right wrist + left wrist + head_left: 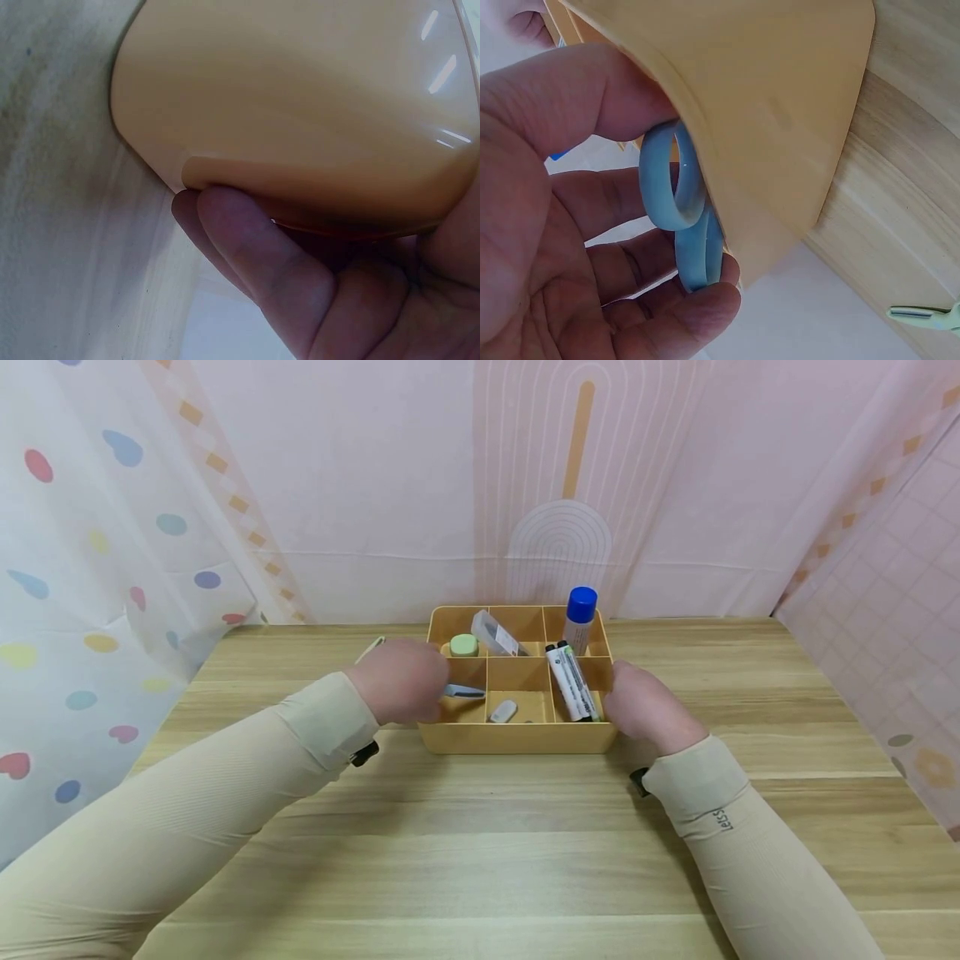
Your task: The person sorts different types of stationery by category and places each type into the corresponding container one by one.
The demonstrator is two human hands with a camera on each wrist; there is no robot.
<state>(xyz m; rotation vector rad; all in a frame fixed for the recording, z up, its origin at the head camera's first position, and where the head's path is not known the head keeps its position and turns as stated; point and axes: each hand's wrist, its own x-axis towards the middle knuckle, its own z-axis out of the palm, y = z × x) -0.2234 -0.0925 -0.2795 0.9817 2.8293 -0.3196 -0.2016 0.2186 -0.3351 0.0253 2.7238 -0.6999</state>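
Note:
A yellow divided organizer box [517, 739] stands on the table. My left hand [405, 681] is at its left side, holding scissors [465, 692] with blue-grey handles. In the left wrist view, the two finger loops [654, 180] lie between thumb and fingers, against the box's rim; the other end reaches into the front left compartment. My right hand [648, 706] grips the right side of the box, its fingers [247, 240] bent along the outer wall in the right wrist view. Black-capped markers [572, 683] lean in the front right compartment.
A glue stick [580, 618] with a blue cap stands in the back right compartment. Along the back are a clear plastic case [498, 635] and a pale green rounded item [464, 646]. A small whitish oval piece [503, 711] lies front middle. A light green tool [926, 316] lies left of the box.

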